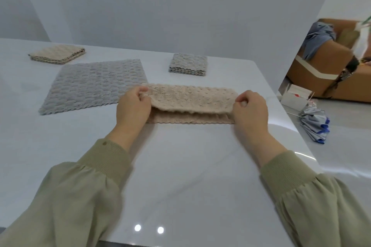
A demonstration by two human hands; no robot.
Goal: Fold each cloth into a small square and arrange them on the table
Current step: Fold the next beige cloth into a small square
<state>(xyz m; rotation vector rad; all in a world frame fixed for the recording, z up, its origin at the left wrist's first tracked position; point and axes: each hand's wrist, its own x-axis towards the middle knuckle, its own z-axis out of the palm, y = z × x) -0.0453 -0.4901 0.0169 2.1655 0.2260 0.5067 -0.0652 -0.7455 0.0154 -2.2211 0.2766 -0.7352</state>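
Note:
A beige textured cloth (190,98) lies across the middle of the white table (180,176), its upper layer doubled over the lower one. My left hand (133,107) pinches the cloth's left end, and my right hand (251,109) pinches its right end. To the left, a grey cloth (94,84) lies spread flat. A beige cloth folded into a small square (57,54) sits at the far left. A grey folded square (188,64) sits behind the cloth I hold.
The table's right edge runs diagonally near my right hand. Beyond it on the floor lie a folded grey-blue umbrella (315,126) and a white box (295,96). A brown sofa (329,70) with clothes on it stands further back.

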